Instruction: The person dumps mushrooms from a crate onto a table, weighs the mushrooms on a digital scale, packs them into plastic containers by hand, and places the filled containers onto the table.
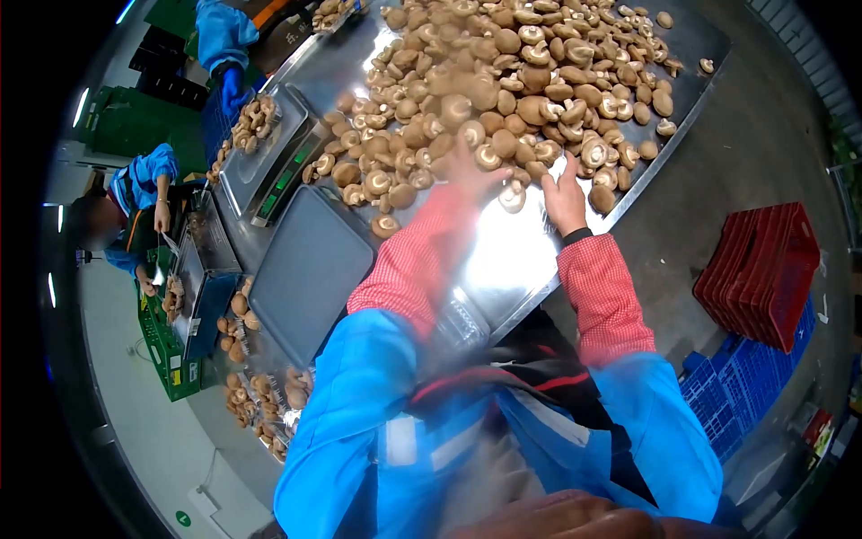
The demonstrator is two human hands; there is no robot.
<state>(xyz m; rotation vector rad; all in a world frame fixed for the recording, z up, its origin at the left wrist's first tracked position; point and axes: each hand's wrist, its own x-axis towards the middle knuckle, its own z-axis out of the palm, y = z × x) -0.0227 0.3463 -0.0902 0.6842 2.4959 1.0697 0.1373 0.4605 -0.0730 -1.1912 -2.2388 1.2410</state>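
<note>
A big heap of brown shiitake mushrooms [503, 85] covers the steel table in front of me. My left hand [467, 172] reaches into the near edge of the heap, blurred, with its thumb out to the side and its fingers apart; I see nothing gripped in it. To its right, my right hand [566, 199] rests by the mushrooms with thumb and forefinger apart and a bright white patch between them. A single mushroom [512, 197] lies stem up between my hands. Both forearms wear red checked sleeves.
A grey tray [310, 269] lies to my left, beside a scale [283, 171] bearing mushrooms. Two people in blue [144, 180] work at the left. Red crates [759, 269] stand stacked on a blue pallet [750, 386] at the right. The table edge [660, 162] runs along the right.
</note>
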